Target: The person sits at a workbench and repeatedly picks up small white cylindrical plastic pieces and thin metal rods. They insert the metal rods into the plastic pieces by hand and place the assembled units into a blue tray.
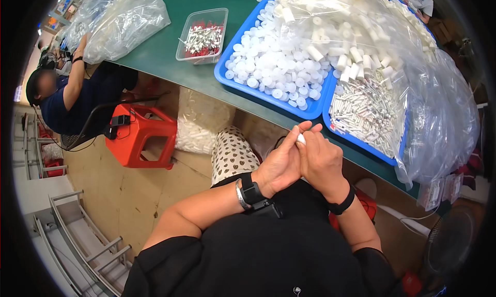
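Note:
My left hand [281,165] and my right hand [323,162] are pressed together in front of the table edge. A small white plastic piece [301,138] pokes out between the fingers of both, the rest of it hidden. Beyond them, a blue tray [268,103] holds a heap of translucent white round caps [276,64]. To its right, another blue tray [361,143] contains many slim white and metallic pins [361,108]. White plastic cylinders [356,59] lie over the far part of that tray, in and around a large clear bag [434,105].
On the green table [155,54], a clear box [202,36] of red and white parts stands beside stuffed plastic bags [124,25]. A co-worker [67,93] sits at the left, near a red stool [139,136]. A fan [449,240] stands at lower right.

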`<state>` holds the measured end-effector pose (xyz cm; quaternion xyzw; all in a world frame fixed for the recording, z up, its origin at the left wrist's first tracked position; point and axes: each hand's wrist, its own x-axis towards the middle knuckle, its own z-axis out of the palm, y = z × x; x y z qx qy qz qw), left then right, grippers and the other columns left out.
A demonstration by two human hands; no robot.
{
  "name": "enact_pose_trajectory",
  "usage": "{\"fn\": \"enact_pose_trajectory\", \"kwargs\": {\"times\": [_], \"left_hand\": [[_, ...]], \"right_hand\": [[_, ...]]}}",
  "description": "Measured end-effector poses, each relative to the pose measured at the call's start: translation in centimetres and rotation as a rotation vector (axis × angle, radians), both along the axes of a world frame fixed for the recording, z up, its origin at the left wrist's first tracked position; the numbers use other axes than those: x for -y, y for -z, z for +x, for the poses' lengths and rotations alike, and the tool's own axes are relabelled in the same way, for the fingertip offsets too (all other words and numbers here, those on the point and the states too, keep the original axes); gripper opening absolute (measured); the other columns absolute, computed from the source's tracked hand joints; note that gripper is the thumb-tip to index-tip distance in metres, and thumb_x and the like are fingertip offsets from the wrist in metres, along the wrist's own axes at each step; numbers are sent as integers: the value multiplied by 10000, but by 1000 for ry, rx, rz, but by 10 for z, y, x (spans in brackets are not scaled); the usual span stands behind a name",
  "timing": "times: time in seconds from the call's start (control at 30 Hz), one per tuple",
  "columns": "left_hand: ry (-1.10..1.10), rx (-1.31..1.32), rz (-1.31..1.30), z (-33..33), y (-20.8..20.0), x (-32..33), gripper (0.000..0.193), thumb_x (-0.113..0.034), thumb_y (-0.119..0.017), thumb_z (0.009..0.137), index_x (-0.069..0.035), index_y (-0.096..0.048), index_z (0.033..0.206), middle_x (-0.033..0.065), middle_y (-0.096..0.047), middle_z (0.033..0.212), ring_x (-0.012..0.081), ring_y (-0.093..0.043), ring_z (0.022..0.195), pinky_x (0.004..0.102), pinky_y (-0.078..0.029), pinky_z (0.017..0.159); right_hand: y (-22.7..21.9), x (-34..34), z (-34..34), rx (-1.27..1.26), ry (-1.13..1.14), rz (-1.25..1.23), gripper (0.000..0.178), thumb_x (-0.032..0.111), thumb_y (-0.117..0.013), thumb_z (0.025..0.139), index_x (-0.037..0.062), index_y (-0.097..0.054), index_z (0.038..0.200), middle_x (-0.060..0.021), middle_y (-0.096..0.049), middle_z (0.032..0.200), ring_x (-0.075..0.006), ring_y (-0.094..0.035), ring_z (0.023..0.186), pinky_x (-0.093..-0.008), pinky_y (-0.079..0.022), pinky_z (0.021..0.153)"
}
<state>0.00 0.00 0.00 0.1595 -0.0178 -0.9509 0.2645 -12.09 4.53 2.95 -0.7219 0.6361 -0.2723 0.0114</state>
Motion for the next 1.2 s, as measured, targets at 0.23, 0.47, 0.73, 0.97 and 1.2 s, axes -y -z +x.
{"fn": "enact_pose_trajectory", "kwargs": {"times": [0.23,0.47,0.73,0.97,1.2], "left_hand": [[47,136,-124,0,-4,8,514,-490,-313,1054,-176,-355,1459,47,-388,1512,226,-417,1358,437,-386,1111],[122,327,-417,4,-6,3,615,-532,-210,1053,-144,-257,1528,67,-371,1530,222,-416,1362,418,-410,1078],[188,399,-468,25,8,0,637,-508,-241,1064,-73,-275,1529,116,-406,1502,167,-545,1151,367,-463,986],[192,324,-394,28,5,1,622,-481,-244,1071,-47,-319,1510,164,-429,1476,207,-520,1225,403,-414,1053],[141,431,-480,23,30,-18,520,-386,-224,1088,-33,-450,1396,112,-486,1418,231,-494,1294,392,-407,1072]], "right_hand": [[7,3,-2,291,12,50,167,108,-623,912,7,-553,1026,-156,-593,833,-355,-615,705,-431,-487,591],[6,-3,0,525,14,162,147,89,-561,959,8,-548,1081,-195,-605,878,-414,-615,803,-465,-489,665],[25,-15,-17,1415,-65,715,281,255,-479,1042,-7,-559,1099,-73,-596,773,-138,-531,569,-272,-395,494],[33,-22,-18,2057,-172,1023,420,363,-391,1069,-13,-578,1085,-43,-543,718,-44,-364,438,-181,-292,397],[58,-32,6,1228,-104,600,321,278,-440,1058,-19,-559,1075,-116,-614,769,-194,-543,503,-321,-410,466]]}}
